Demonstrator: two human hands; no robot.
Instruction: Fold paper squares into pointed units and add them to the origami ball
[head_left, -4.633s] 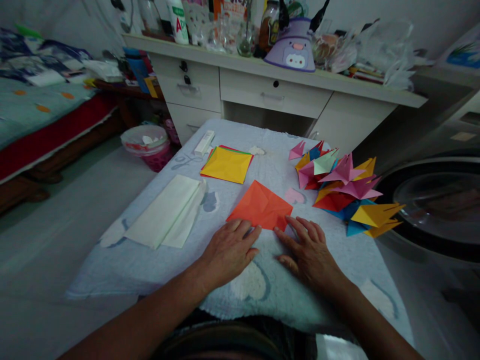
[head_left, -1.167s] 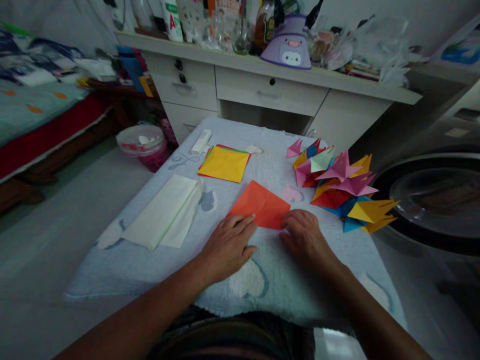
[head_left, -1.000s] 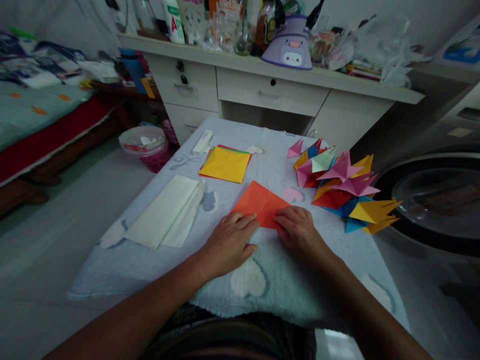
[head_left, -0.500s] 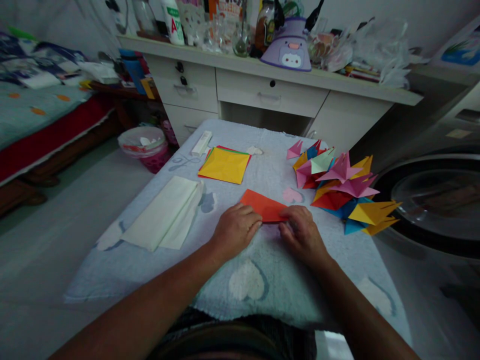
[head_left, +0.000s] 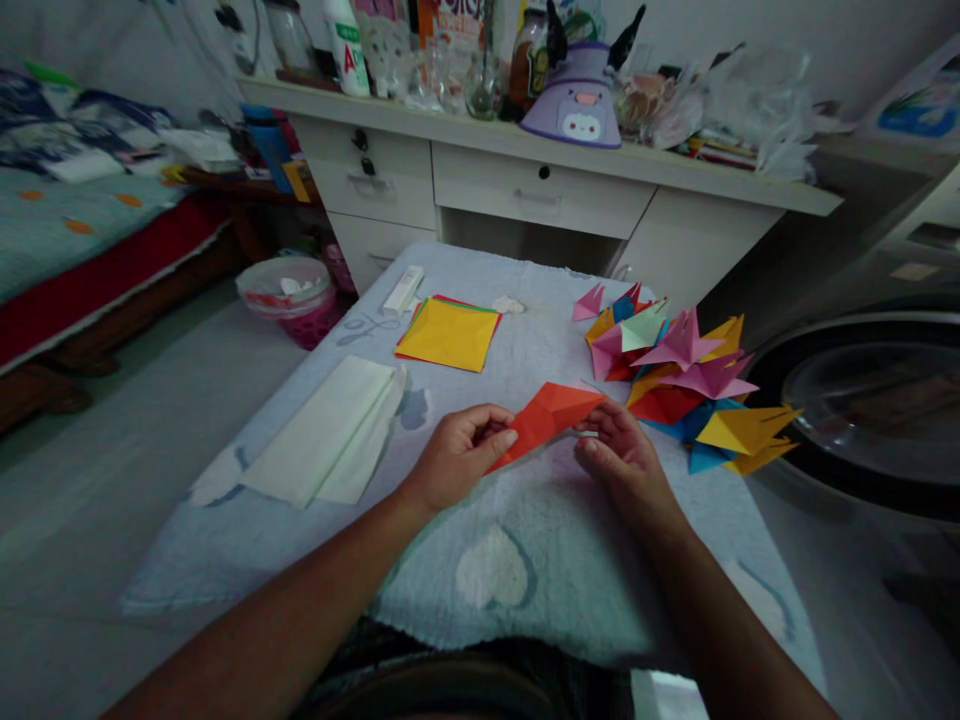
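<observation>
An orange paper sheet (head_left: 551, 418), creased and partly folded, is lifted a little above the pale blue towel (head_left: 525, 560) that covers the table. My left hand (head_left: 457, 460) pinches its left end with thumb and fingers closed. My right hand (head_left: 622, 460) holds its right corner with curled fingers. Just right of my right hand lies a pile of folded paper pieces (head_left: 682, 375) in pink, yellow, blue and red, with pointed tips.
A stack of flat coloured sheets (head_left: 450, 333), yellow on top, lies farther back, with a small white tube (head_left: 403, 291) beside it. A folded white cloth (head_left: 330, 430) lies at left. Behind stand a cluttered white desk (head_left: 540, 190), a pink bin (head_left: 292, 295), a bed (head_left: 82, 230) and a washing machine drum (head_left: 862, 410).
The orange sheet lay flat under both hands; it has been folded over and is now raised off the towel, held between both hands.
</observation>
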